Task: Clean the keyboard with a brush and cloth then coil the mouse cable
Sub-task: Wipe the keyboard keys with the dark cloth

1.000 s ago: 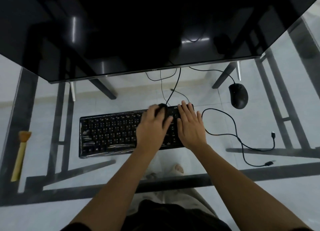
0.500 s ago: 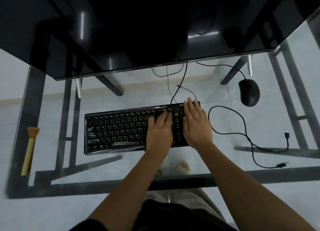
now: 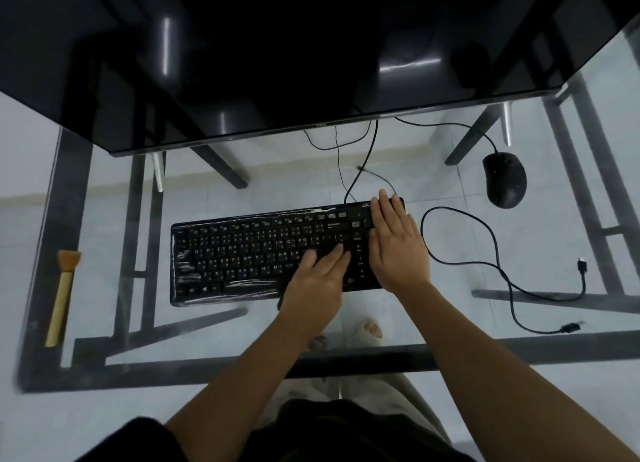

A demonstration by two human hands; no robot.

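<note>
While both hands [image 3: 398,250] press flat, glossy black keyboard [image 3: 242,253]; glass desk [image 3: 450,330]

Glass desk [image 3: 104,219]: keyboard [image 3: 242,253], mouse [image 3: 504,179], brush [image 3: 63,295].

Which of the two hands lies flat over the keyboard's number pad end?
The right hand, spread flat on the keyboard's right end; the left hand sits lower, fingers on the keys.

Both hands hide the keyboard's [image 3: 249,253] right keys; any cloth unseen.
</note>
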